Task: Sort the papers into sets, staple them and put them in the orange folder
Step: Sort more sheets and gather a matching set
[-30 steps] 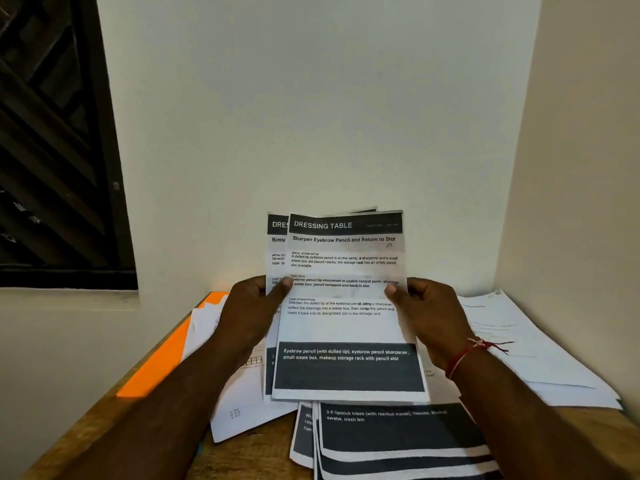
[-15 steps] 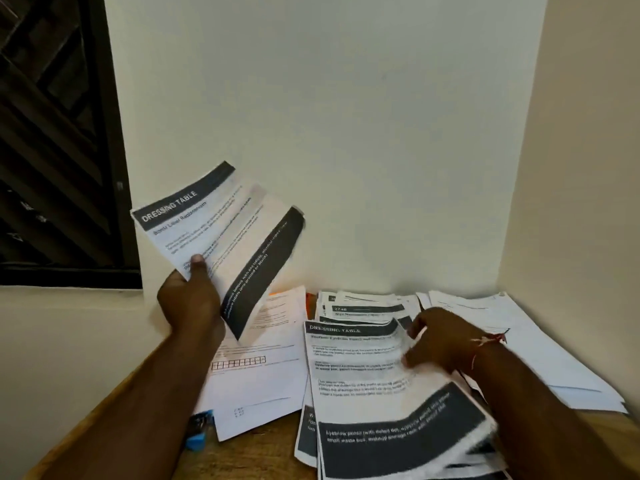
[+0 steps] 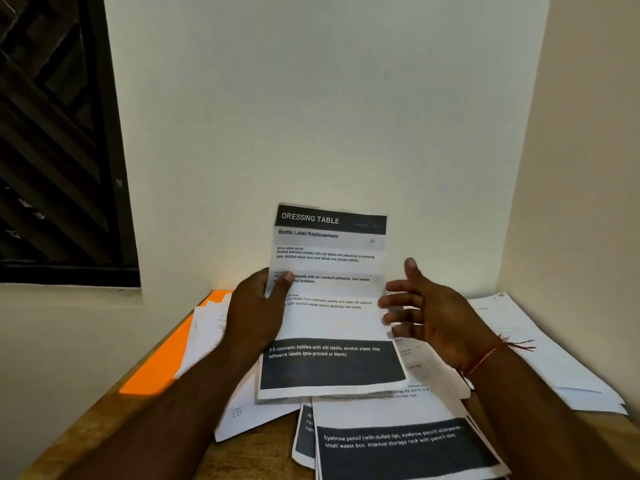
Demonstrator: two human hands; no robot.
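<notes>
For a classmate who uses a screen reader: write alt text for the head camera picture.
A person's left hand holds up a sheet headed DRESSING TABLE, Bottle Label Replacement, while the open right hand is at its right edge. More printed papers lie on the wooden table below, an orange folder under them at the left.

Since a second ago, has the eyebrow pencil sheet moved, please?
Yes. The eyebrow pencil sheet went down, from in front of the wall onto the stack on the table.
</notes>
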